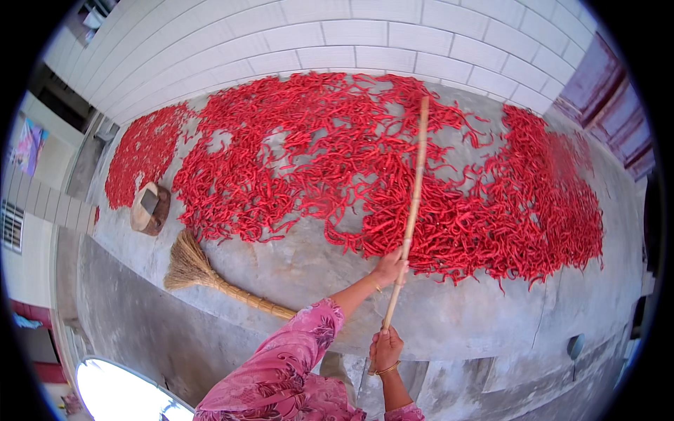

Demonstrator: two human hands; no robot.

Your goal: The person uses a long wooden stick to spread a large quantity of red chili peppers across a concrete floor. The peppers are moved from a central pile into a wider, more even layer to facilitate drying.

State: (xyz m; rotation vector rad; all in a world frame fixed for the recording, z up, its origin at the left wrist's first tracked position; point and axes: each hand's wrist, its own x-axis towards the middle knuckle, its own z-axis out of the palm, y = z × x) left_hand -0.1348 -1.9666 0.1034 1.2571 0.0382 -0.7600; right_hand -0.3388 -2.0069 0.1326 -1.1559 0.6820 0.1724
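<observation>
Both of my hands grip one long bamboo pole [417, 189], which reaches away over the red chili peppers [463, 216] spread across the concrete floor. My left hand [390, 267] holds it around its middle part, near the front edge of the peppers. Closer to my body, my right hand [386, 347] is closed around the pole's lower end. The far tip lies over the peppers near the wall; whether it touches them I cannot tell. Bare concrete shows in patches among the peppers. A straw broom [226, 281] lies on the floor to the left of my left arm.
A round wooden block [150, 210] with a dark flat piece on top stands at the left, beside a patch of smaller red pieces [145, 152]. A white tiled wall [368, 31] bounds the far side. Worn wooden doors [611, 105] are at the upper right.
</observation>
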